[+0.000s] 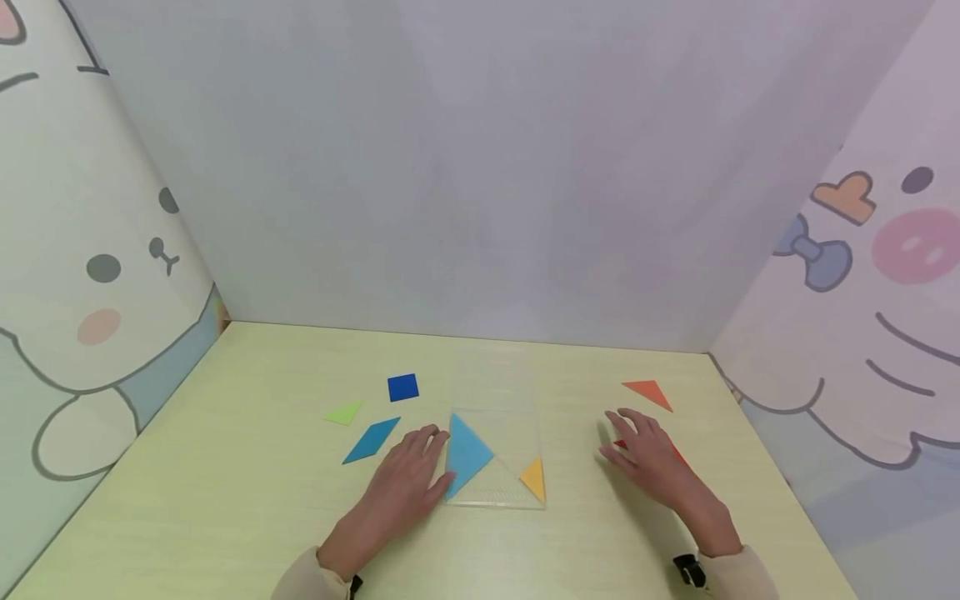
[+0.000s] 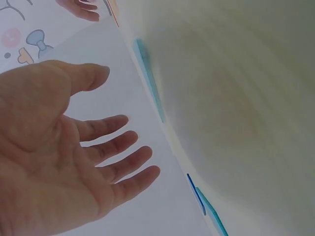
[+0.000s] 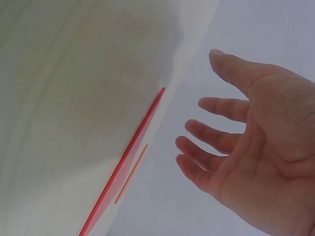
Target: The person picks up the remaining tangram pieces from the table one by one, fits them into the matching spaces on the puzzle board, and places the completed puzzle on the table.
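My left hand (image 1: 408, 471) is at the left side of a light blue triangle (image 1: 468, 458), its fingers loosely extended and its thumb overlapping the triangle's edge in the head view. That triangle lies on the left part of a clear plastic frame (image 1: 495, 503). A small yellow-orange triangle (image 1: 535, 480) sits at the frame's lower right corner. On the right, my other hand (image 1: 648, 458) hovers over a red triangle (image 3: 122, 164), relaxed fingers apart and holding nothing. The hand covers most of the red piece in the head view. Beyond it lies an orange triangle (image 1: 652, 393).
Left of the frame lie a dark blue square (image 1: 403, 387), a light green triangle (image 1: 346, 413) and a blue parallelogram (image 1: 372, 441). The pale wooden table (image 1: 225, 467) ends at a plain back wall (image 1: 480, 183), with cartoon-printed panels (image 1: 847, 350) on both sides.
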Tool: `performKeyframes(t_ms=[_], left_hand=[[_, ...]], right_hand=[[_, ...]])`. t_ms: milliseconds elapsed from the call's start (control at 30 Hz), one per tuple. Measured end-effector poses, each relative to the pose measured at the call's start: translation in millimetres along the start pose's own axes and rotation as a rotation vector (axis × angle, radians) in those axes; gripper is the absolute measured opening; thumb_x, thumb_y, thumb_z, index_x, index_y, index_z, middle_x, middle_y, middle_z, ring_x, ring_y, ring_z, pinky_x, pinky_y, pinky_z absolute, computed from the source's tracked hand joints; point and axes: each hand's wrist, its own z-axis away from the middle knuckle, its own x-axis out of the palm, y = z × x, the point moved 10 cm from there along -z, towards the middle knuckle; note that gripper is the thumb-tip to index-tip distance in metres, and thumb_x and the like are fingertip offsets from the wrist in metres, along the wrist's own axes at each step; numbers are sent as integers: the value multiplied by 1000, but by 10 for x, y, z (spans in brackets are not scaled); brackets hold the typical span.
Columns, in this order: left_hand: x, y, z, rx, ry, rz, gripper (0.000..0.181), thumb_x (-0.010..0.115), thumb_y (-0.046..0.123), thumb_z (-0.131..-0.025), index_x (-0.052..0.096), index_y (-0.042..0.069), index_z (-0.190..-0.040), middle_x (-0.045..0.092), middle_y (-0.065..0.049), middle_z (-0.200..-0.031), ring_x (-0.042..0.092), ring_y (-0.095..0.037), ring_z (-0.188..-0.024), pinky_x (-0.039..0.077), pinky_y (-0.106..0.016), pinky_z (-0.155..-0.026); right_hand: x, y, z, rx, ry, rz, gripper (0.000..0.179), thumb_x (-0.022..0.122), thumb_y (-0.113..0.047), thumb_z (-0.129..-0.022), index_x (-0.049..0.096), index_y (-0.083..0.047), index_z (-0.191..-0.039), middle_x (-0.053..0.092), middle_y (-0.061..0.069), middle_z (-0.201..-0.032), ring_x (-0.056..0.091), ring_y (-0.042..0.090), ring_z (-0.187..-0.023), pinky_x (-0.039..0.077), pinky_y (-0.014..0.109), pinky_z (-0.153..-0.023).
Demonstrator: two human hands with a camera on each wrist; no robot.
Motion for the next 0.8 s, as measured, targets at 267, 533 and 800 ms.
performKeyframes(t_ms=[267,533,800], left_hand=[[77,128,45,48,-108,12,55,74,36,-95,58,0,-134,58,-19,-136,55,-35,-125,51,-50,-99],[190,162,80,62,-214,49,59,78,36,-92,56,2,-135,57,-16,-136,56,-33,-121,53,-50,-96],[243,174,89,105,-253,40,51,75,29,-95,57,3,-135,56,-14,-135,55,-32,-120,53,-48,-96]], right_hand=[[8,128,13,47,-20,5,52,79,-17,-91,60,6,-133,56,30,-130,52,53,-118,43,70,-94],[38,294,58,99,-65,10,53,81,-18,-89,60,5,-132,56,30,-131,52,52,-119,43,71,-94],[57,434,109,123,-87,11,56,81,-20,-89,58,5,-134,53,34,-134,48,56,-122,42,73,-94]])
